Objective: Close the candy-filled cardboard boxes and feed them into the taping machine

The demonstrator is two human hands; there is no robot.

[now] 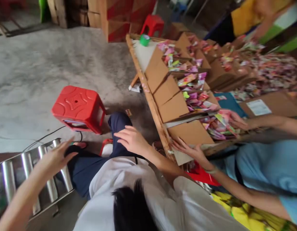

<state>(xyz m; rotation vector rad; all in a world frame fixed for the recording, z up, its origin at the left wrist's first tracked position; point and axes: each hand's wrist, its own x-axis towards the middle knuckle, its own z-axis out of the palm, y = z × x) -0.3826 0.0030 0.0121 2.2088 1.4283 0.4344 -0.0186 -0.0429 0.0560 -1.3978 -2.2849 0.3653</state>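
Where the frame starts at lower left, the left hand (57,158) hangs with fingers spread apart and nothing in it. It is over the upper end of the roller conveyor (23,179), which sits at the lower left with steel rollers side by side; whether they touch cannot be told. Right hand: out of view. Just beside, a seated person in a white shirt (129,192) rests a hand on a navy-trousered knee. To the right, a co-worker in a blue shirt (266,166) touches a cardboard flap at the desk (153,106) edge. A red stool (78,107) stands on concrete beyond the conveyor. Farther along the desk are open cardboard boxes (172,99) holding coloured sachets (199,99), with a green tape roll (145,40) at the far end.
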